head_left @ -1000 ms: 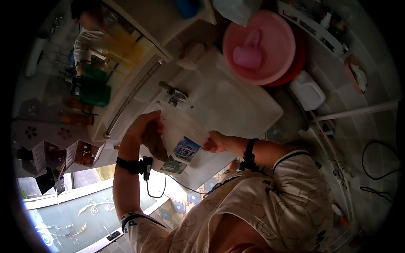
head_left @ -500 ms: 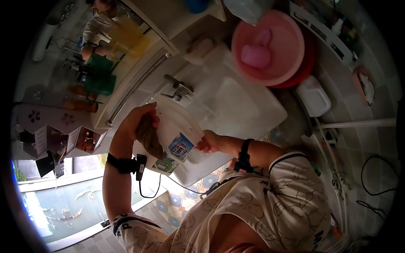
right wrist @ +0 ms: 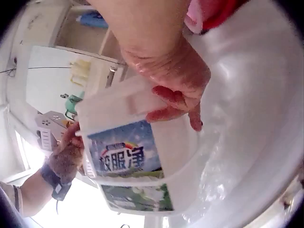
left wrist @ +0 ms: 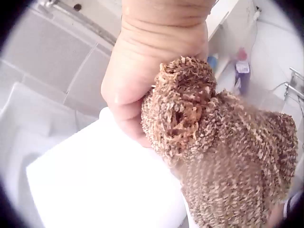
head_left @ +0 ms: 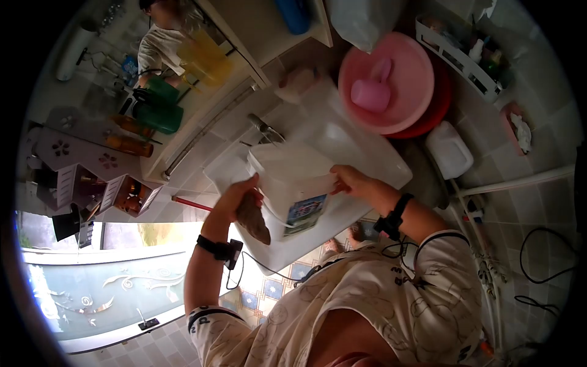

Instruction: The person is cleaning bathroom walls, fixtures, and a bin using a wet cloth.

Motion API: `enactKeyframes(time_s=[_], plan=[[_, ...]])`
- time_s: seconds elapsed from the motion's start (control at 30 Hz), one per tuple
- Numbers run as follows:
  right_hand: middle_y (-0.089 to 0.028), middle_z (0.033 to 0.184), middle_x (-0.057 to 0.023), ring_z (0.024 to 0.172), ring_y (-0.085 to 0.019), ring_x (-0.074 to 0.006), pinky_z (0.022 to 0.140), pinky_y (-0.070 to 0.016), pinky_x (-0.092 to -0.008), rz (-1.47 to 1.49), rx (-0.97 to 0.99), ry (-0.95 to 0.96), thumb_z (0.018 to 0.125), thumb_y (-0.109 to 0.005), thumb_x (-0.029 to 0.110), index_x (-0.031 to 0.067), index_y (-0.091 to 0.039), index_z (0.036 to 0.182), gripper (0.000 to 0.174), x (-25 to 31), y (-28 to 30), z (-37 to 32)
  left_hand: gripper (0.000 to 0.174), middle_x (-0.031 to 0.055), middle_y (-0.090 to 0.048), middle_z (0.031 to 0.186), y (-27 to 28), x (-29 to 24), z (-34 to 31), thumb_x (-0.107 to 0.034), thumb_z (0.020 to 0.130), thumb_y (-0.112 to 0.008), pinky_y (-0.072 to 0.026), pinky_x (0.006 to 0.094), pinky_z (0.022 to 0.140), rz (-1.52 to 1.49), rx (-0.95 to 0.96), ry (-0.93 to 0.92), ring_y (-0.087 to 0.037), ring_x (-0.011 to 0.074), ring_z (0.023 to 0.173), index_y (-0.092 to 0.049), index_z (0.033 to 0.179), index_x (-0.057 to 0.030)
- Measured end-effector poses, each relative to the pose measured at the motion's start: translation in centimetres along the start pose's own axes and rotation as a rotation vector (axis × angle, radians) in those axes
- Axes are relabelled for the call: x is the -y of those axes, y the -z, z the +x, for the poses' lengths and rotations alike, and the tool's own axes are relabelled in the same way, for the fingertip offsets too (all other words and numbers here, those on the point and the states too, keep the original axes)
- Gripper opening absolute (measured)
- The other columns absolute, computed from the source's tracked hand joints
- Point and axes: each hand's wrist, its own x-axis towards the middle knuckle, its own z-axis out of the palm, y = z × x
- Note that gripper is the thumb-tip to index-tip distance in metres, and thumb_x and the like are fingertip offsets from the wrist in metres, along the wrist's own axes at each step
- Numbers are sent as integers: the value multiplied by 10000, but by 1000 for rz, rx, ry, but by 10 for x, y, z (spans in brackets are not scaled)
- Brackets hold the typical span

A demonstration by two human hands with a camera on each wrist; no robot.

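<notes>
A white plastic tub point(head_left: 290, 168) is held tilted over the sink, its printed label point(right wrist: 123, 152) facing the person's body. My left hand point(head_left: 239, 197) grips a brown, coarse-textured cloth point(left wrist: 232, 156) beside the tub's left side. The cloth hangs down below the fingers, and the left fingertips are partly hidden behind it. On the other side, my right hand point(right wrist: 175, 78) has its bent fingers at the tub's corner, gripping it there. Wet, shiny skin shows on the right hand.
The white sink point(head_left: 385, 162) lies beneath, with a metal faucet point(head_left: 264, 125) behind the tub. To the right stand a pink basin point(head_left: 419, 92) holding a pink dipper point(head_left: 370, 96), a red basin underneath, and a white jug point(head_left: 449, 150). A mirror and shelves line the left.
The tub has turned and moved right over the sink, so its label now shows at a sharper slant. My right hand has shifted outward and up with it. The brown cloth stays in my left hand.
</notes>
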Motion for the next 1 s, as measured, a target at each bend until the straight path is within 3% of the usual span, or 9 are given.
enactKeyframes(time_s=[0.17, 0.2, 0.3, 0.4, 0.53, 0.63, 0.7, 0.8, 1.0], plan=[[-585, 783, -92, 614, -611, -195, 433, -368, -283, -507, -260, 491, 756, -488, 320, -9, -514, 1012, 417, 33, -2, -62, 338, 67, -570, 708, 1, 57, 35, -395, 790, -608, -478, 283, 525, -117, 118, 66, -539, 164, 556, -550, 840, -66], [-600, 834, -135, 735, -612, -254, 571, -447, -344, -594, -282, 529, 740, -475, 283, -13, -492, 1079, 451, 36, -2, -64, 338, 67, -570, 708, -1, 64, 40, -395, 790, -608, -478, 283, 525, -124, 124, 59, -539, 164, 556, -550, 840, -66], [-596, 935, -176, 858, -584, -309, 735, -439, -378, -1074, -586, 794, 740, -452, 252, 14, -471, 1140, 466, 38, -10, -76, 313, 71, -569, 812, -11, 84, 50, -362, 777, -630, -481, 293, 569, -166, 130, 73, -538, 170, 619, -526, 905, -96], [-569, 1018, -199, 953, -536, -338, 843, -393, -386, -1078, -590, 797, 740, -436, 225, 33, -414, 1220, 518, 37, -19, -80, 341, 66, -537, 861, -20, 96, 61, -340, 753, -658, -477, 297, 624, -171, 132, 23, -530, 182, 683, -512, 923, -82], [-566, 1039, -194, 977, -531, -341, 854, -391, -377, -1020, -498, 754, 759, -428, 232, 54, -363, 1274, 549, 28, -7, -57, 363, 66, -518, 857, -16, 100, 61, -343, 740, -672, -476, 296, 613, -180, 54, -44, -527, 189, 662, -510, 931, -80], [-588, 974, -166, 855, -579, -293, 762, -440, -367, -911, -470, 723, 774, -414, 216, 58, -365, 1273, 526, 12, -19, -44, 373, 67, -503, 854, 11, 89, 42, -339, 731, -682, -471, 301, 600, -184, -19, -111, -525, 191, 645, -509, 915, -65], [-587, 893, -126, 667, -574, -204, 621, -469, -326, -543, -276, 673, 786, -399, 195, 60, -374, 1263, 496, 8, -35, -51, 397, 62, -493, 848, 20, 77, 37, -336, 727, -687, -467, 305, 568, -116, -2, -141, -522, 184, 632, -499, 922, -46], [-560, 812, -95, 527, -506, -145, 514, -449, -282, -553, -398, 750, 784, -393, 175, 41, -409, 1206, 443, 11, -20, -43, 406, 57, -490, 833, -3, 76, 43, -337, 726, -687, -459, 290, 555, -121, -33, -205, -512, 169, 618, -505, 920, -31], [-539, 749, -74, 571, -542, -167, 504, -454, -299, -503, -343, 505, 787, -403, 217, 0, -450, 1093, 379, -11, -24, -60, 289, 42, -541, 787, 9, 89, 40, -331, 820, -582, -448, 256, 590, -226, 101, -194, -510, 146, 624, -564, 856, -45]])
